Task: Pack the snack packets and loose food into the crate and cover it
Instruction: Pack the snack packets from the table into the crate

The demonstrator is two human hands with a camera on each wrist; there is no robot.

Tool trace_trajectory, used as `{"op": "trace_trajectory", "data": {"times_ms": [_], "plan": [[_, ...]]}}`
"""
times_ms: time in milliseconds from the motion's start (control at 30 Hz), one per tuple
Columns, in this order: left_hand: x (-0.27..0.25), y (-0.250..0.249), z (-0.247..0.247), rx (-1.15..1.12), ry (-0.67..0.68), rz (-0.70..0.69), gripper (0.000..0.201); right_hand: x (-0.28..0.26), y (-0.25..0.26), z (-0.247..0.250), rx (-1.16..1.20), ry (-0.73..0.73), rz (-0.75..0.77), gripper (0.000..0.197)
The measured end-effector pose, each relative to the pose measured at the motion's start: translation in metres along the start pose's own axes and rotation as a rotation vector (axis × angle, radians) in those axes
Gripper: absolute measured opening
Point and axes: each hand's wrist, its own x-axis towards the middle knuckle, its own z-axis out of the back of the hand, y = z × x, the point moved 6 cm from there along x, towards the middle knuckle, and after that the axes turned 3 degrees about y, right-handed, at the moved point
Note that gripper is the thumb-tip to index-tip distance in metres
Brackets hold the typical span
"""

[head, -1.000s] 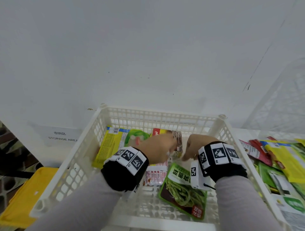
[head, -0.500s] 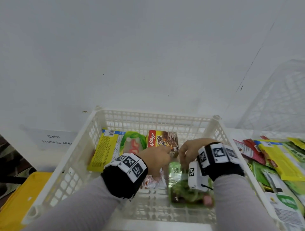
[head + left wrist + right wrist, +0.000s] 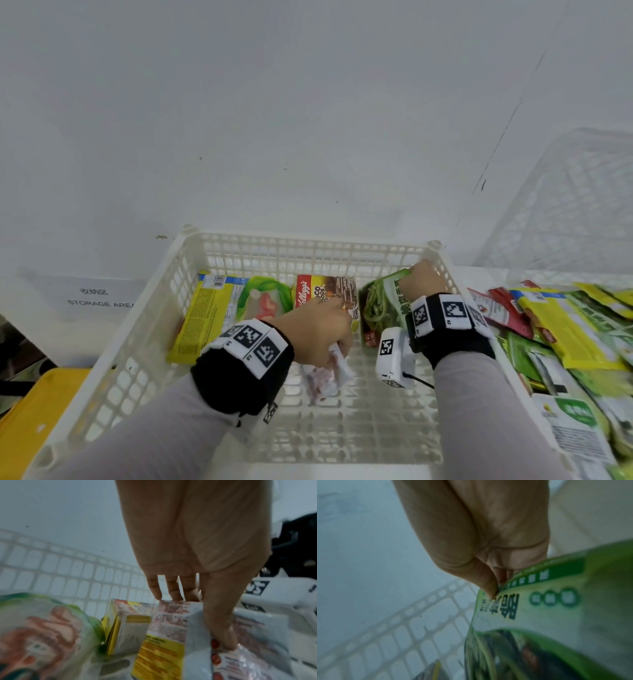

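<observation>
Against the crate's [image 3: 164, 294] far right corner, the right hand [image 3: 419, 282] pinches the green bean packet [image 3: 378, 303] upright to save room; the left hand [image 3: 317, 330] grips a red-printed sachet [image 3: 325, 375].

Both arms are stretched forward and down side by side, pale grey sleeves on, a black wrist strap with square black-and-white markers on each one. The left hand [image 3: 320, 330] sits closer to the body, knuckles up; in the wrist view its fingers [image 3: 173, 588] hang straight down and the thumb runs down the other side, so it's pinching something thin between them. The right hand [image 3: 419, 281] reaches further ahead and off to the right of the left, fingers bunched tight with the thumb tip [image 3: 489, 591] pressed against them, gripping an edge. A white camera block hangs under the right wrist.
</observation>
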Motion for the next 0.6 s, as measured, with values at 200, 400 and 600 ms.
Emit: {"op": "trace_trajectory", "data": {"times_ms": [200,400,600], "plan": [[-0.007,0.027,0.028,-0.439,-0.287,0.177,0.006,-0.001,0.003,-0.006,-0.113,-0.060,0.029,0.037],[-0.029,0.083,0.025,-0.835,-0.502,0.538,0.027,-0.018,0.022,-0.048,-0.436,0.269,0.220,0.027],[-0.023,0.080,0.008,-1.431,-0.573,0.577,0.035,-0.016,0.028,-0.031,-0.043,0.303,0.172,0.033]]}}
